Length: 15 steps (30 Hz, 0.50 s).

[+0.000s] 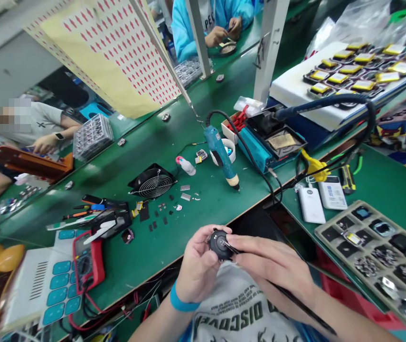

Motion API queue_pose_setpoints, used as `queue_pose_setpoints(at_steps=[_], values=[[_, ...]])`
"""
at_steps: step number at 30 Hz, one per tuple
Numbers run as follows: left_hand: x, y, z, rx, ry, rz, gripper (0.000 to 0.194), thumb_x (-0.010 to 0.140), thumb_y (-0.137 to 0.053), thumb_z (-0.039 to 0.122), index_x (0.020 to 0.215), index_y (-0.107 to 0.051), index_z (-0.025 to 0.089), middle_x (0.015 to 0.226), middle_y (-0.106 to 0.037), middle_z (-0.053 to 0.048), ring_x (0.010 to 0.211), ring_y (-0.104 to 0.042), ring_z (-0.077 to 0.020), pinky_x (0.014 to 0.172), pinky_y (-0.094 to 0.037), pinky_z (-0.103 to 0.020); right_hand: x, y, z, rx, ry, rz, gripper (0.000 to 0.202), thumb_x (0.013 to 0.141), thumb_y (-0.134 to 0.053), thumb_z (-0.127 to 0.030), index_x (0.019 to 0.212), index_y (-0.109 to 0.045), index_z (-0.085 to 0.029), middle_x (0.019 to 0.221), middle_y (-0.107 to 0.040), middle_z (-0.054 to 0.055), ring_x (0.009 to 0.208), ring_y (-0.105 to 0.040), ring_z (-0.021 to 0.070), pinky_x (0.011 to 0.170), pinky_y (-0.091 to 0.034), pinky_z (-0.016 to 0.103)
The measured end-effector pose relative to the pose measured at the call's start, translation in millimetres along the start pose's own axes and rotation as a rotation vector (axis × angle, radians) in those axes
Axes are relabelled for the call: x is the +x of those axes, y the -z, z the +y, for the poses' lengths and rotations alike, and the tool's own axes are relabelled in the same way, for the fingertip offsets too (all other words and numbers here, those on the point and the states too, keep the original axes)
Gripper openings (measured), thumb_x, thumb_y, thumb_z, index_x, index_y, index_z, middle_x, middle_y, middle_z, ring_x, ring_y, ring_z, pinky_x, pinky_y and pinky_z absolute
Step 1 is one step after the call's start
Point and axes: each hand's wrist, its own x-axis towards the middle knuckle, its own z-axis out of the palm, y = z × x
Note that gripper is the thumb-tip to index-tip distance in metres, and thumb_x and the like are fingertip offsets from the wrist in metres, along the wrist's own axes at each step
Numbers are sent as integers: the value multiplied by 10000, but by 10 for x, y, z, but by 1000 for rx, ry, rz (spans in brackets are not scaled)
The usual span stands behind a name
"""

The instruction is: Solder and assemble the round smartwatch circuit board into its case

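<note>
Close to my body, my left hand [201, 266] is closed around a small round black device [220, 243], its face turned up. A blue band circles that wrist. My right hand [277, 263] pinches a thin dark tool [300, 306], which looks like tweezers. The tool's tip touches the face of the device, and its long end runs back under the palm toward the lower right. Both hands are just off the front edge of the green bench [174, 228].
Ahead hangs a teal electric screwdriver [222, 156]. Small parts and a black fan [155, 181] lie on the bench. A red multimeter [89, 263] is at left, a parts tray [377, 247] at right. Battery units [363, 71] fill the back right. Other people sit across.
</note>
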Motion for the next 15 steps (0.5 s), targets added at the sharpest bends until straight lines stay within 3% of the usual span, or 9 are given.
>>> queue_pose_setpoints(at_steps=[10,15], values=[[-24,34,5,-4,11,10,449,713,-967,374,1097,-794,220,1155,-735,-75,972,-697,-152,841,-594,-205,-3,-32,-27,-14,2,-24,188,1040,-539,-137,1033,-724,-104,1063,-820,187,1079,-789,172,944,-638,237],[-9,22,24,-27,31,22,422,723,-959,365,1089,-796,233,1145,-727,-65,892,-702,-136,780,-611,-200,-57,-76,-1,40,-72,-16,157,1001,-590,-87,1057,-729,-133,1102,-822,146,1084,-786,154,953,-629,212]])
